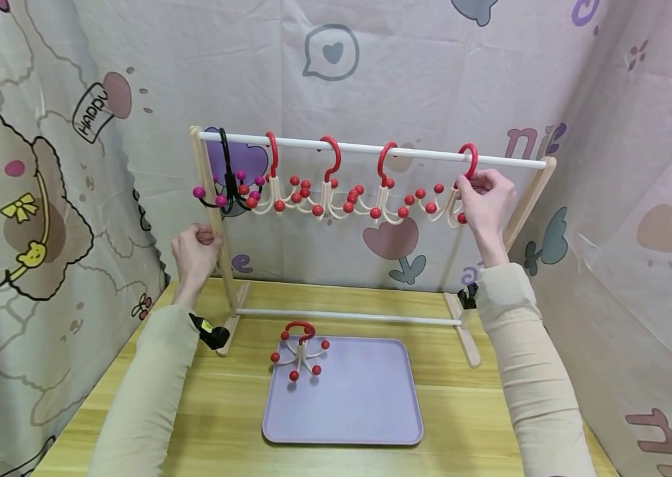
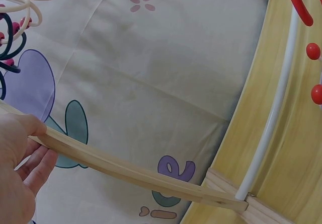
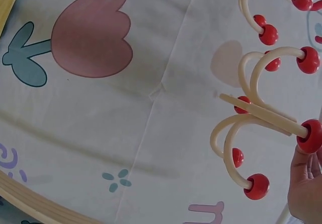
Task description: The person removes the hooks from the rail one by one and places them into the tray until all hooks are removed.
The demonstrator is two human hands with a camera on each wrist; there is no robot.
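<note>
Yellow wood-grain table; wooden rack standing toward back, pale purple tray lying flat in front

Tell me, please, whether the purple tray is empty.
Not empty: a beige, red-hooked hanger sits on the purple tray, near its far left corner.

In the head view, the right hand covers part of the rightmost hanger. The right sleeve obscures a lower section of the right post. The right sleeve, left sleeve and worktop are cut off at the bottom edge. Print on the yellow label is too small to read. In the left wrist view, the left edge crops the left hand and left post; the loose hanger shows only partly. In the right wrist view, the right edge crops the right hand.
</note>
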